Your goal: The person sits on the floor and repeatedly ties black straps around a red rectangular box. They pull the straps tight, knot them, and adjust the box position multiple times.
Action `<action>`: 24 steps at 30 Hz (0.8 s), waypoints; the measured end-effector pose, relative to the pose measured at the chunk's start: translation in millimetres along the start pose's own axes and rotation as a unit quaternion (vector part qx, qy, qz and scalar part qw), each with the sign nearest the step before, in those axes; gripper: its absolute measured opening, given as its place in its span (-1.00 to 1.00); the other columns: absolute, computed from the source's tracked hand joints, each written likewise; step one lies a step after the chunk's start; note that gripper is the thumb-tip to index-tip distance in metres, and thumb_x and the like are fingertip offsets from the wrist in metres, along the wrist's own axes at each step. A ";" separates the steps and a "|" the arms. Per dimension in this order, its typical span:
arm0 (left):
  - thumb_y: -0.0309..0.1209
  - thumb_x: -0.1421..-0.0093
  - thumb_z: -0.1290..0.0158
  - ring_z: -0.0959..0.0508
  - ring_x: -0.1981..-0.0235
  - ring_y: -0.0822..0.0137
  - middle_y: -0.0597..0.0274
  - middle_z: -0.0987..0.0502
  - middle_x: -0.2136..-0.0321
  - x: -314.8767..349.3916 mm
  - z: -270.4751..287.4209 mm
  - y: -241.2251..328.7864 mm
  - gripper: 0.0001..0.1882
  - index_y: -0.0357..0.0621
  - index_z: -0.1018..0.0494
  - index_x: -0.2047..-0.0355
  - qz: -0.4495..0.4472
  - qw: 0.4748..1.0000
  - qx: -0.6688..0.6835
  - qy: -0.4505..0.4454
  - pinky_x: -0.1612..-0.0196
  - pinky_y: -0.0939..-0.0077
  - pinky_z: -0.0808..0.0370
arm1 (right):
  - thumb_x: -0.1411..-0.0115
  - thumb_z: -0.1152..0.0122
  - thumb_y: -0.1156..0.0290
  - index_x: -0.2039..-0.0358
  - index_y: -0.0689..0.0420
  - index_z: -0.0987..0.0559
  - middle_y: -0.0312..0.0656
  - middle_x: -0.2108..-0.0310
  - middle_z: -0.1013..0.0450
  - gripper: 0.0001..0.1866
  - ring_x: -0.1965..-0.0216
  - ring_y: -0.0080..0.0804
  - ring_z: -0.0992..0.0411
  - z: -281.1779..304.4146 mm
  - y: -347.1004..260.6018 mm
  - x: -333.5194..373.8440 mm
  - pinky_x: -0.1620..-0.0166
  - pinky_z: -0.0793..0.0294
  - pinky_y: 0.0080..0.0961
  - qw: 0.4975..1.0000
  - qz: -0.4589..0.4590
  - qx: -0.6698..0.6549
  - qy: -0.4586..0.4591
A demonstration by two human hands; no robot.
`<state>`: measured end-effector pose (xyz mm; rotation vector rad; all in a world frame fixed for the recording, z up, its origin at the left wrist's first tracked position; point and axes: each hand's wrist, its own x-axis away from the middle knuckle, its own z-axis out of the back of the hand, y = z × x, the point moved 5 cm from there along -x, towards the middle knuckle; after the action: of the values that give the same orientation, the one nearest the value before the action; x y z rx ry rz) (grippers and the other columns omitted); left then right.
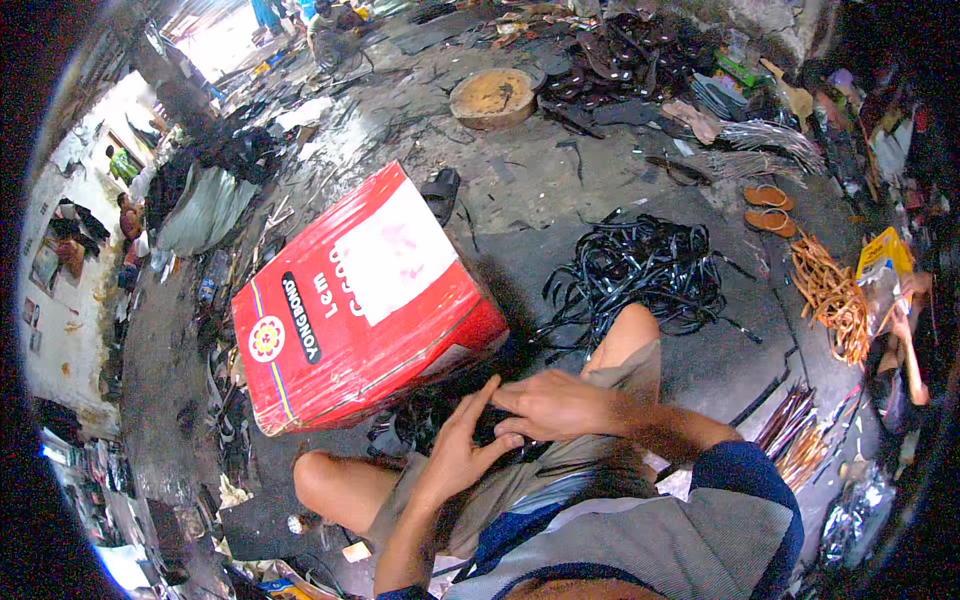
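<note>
Both hands meet over my lap: my left hand (455,455) and right hand (550,405) each grasp a small dark strap piece (492,428), pinched close for working. Beyond my knees, a big red box (350,310) stands mid-floor; black straps (640,270) heap toward the floor's right side.

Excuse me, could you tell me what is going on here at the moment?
A person sits on a dark, littered floor with bare knees apart, both hands together over the lap. The left hand and right hand close around a small dark piece, too hidden to identify. A big red carton lies tilted just ahead of the hands. Beyond the right knee sits a heap of black straps, with orange-brown strips and a pair of sandals farther right.
</note>
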<state>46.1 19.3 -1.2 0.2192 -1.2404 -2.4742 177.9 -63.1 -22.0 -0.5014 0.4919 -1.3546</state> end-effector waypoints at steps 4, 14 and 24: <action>-0.29 -0.08 -0.39 -0.62 0.06 0.33 0.08 -0.65 0.09 -1.6 10.9 14.5 -0.44 -0.20 -0.54 -0.07 0.019 0.990 0.118 0.072 -0.09 0.39 -0.48 | -0.19 -0.30 0.04 -0.02 0.15 -0.34 0.08 0.41 -0.57 -0.43 0.28 0.17 -0.58 126.7 -50.4 16.9 0.20 -0.56 0.01 0.999 0.008 0.033 0.034; -0.46 -0.09 -0.32 -0.50 0.47 0.32 0.14 -0.54 0.54 7.7 74.9 73.7 -0.80 -0.33 -0.66 0.30 -0.165 0.961 0.068 0.213 0.32 0.46 -0.42 | -0.32 -0.20 0.33 0.20 0.20 -0.56 -0.13 0.33 -0.57 -0.81 0.38 -0.28 -0.57 217.8 -99.4 12.9 0.33 -0.57 -0.40 0.978 0.099 -0.177 0.048; -0.56 -0.22 -0.19 -0.46 0.35 0.50 0.29 -0.51 0.40 -2.0 82.2 66.6 -0.92 -0.36 -0.60 0.32 -0.076 0.904 0.227 0.354 0.25 0.64 -0.36 | -0.22 -0.38 0.26 0.38 0.18 -0.66 -0.31 0.49 -0.55 -0.77 0.44 -0.51 -0.48 192.3 -67.4 -2.2 0.33 -0.50 -0.43 0.969 -0.015 -0.075 0.233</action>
<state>40.3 44.6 101.4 1.2474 -1.4425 -1.8622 240.1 -60.1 171.9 -0.3095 0.9815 -1.4750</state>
